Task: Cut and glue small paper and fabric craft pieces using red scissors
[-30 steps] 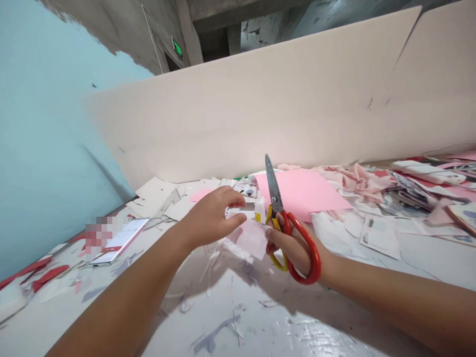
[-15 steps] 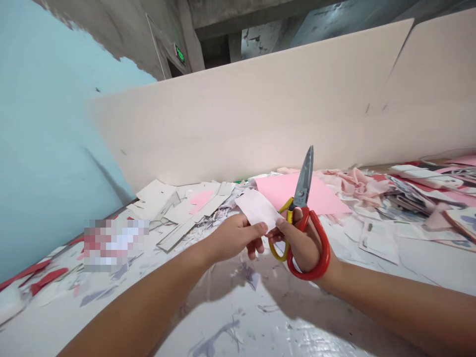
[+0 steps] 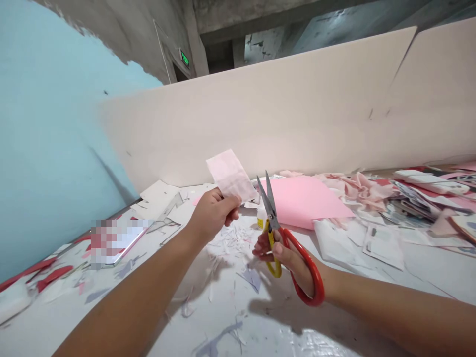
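Observation:
A small pale pink piece of paper or cloth is pinched by its lower edge in my left hand, raised above the table. My right hand grips a pair of scissors with one red and one yellow handle. Their blades point up and stand slightly apart, with a gap between them and the pale pink piece. Behind the scissors lies a large pink sheet. A small white bottle with a yellow label is partly hidden by the blades.
Thin paper shreds litter the white table. Grey-white card pieces lie at the left, near a phone-like device, partly pixelated. Crumpled pink fabric and stacked scraps fill the right. A pale panel closes the back.
My hands have moved apart. The left has lifted the pale pink piece up and leftward. My right hand has let go of it and lowered, and the scissors' blades have opened.

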`<action>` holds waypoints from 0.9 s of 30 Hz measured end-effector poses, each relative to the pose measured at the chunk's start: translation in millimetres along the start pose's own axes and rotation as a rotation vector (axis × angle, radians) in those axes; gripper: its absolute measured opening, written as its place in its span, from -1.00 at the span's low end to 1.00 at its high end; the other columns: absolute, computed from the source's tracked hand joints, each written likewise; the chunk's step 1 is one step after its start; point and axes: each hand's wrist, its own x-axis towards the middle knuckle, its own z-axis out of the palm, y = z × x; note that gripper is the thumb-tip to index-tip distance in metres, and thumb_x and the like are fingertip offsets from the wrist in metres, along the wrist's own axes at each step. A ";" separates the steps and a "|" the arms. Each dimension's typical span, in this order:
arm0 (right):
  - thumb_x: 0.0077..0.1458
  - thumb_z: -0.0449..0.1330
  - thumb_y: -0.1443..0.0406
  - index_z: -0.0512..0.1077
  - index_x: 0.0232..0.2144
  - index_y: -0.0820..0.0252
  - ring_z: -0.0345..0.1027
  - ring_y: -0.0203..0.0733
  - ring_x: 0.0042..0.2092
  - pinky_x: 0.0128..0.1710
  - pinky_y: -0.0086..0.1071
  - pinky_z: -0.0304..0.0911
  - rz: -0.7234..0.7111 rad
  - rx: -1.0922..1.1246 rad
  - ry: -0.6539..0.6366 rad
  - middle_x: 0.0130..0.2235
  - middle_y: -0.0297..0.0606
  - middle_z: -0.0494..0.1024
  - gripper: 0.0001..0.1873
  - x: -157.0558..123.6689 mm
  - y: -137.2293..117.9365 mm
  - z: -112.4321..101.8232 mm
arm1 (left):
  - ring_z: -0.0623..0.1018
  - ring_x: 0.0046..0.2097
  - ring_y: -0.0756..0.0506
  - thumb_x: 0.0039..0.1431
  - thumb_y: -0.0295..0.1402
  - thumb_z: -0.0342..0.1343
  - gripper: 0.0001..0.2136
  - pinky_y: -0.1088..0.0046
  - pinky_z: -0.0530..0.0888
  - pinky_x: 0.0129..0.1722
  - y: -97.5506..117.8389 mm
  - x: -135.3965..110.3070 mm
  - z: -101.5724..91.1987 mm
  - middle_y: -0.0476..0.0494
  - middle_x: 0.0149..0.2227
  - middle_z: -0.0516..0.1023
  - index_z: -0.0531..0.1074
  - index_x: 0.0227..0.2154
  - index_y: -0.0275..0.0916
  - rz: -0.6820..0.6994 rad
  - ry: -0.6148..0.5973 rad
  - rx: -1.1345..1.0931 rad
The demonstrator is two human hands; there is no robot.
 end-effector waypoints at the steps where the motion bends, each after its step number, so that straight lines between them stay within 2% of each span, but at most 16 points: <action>1: -0.01 0.00 -0.12 0.25 -0.32 0.17 0.29 -0.21 -0.43 -0.40 -0.28 0.25 0.021 0.035 -0.037 -0.45 -0.29 0.37 -0.52 -0.5 -0.9 1.2 | 0.21 -0.72 0.13 -0.06 -0.41 0.05 -0.78 0.61 0.11 -0.74 1.0 0.3 -1.8 0.08 -0.76 0.29 0.25 -0.74 -0.28 0.014 0.032 0.021; 4: 0.07 -0.14 -0.12 0.22 -0.40 0.19 0.18 -0.31 -0.54 -0.49 -0.35 0.17 0.052 0.017 -0.089 -0.54 -0.36 0.28 -0.50 -1.8 -3.4 4.1 | 0.18 -0.72 0.13 -0.10 -0.44 0.04 -0.82 0.61 0.08 -0.75 3.3 -0.2 -4.3 0.10 -0.78 0.26 0.24 -0.73 -0.27 0.021 0.091 0.079; 6: 0.07 -0.16 -0.12 0.20 -0.44 0.19 0.14 -0.34 -0.56 -0.51 -0.37 0.14 0.033 -0.039 -0.095 -0.54 -0.37 0.24 -0.49 -2.8 -4.4 5.6 | 0.18 -0.72 0.13 -0.12 -0.45 0.04 -0.85 0.61 0.08 -0.75 4.3 -1.0 -4.1 0.11 -0.78 0.25 0.25 -0.71 -0.26 0.004 0.107 0.096; 14: 0.07 -0.15 -0.12 0.18 -0.43 0.17 0.16 -0.33 -0.54 -0.52 -0.40 0.13 0.007 -0.054 -0.051 -0.50 -0.36 0.26 -0.51 -6.8 2.5 8.1 | 0.20 -0.70 0.11 -0.12 -0.41 0.04 -0.87 0.60 0.07 -0.73 1.1 -2.3 0.6 0.11 -0.76 0.25 0.23 -0.67 -0.25 -0.024 0.063 0.082; 17: 0.10 -0.17 -0.10 0.18 -0.47 0.17 0.19 -0.32 -0.53 -0.51 -0.40 0.13 0.005 -0.084 -0.032 -0.52 -0.35 0.28 -0.52 -7.3 6.9 7.3 | 0.21 -0.69 0.11 -0.11 -0.41 0.04 -0.87 0.59 0.10 -0.72 0.7 -3.7 1.7 0.11 -0.75 0.26 0.23 -0.67 -0.25 -0.023 0.044 0.112; 27: 0.09 -0.19 -0.11 0.26 -0.41 0.18 0.20 -0.29 -0.52 -0.48 -0.38 0.16 0.044 -0.124 -0.009 -0.52 -0.35 0.29 -0.49 -8.8 8.6 7.7 | 0.20 -0.67 0.11 -0.08 -0.40 0.03 -0.86 0.58 0.13 -0.70 5.9 -10.6 5.8 0.11 -0.74 0.28 0.23 -0.67 -0.24 -0.008 0.030 0.247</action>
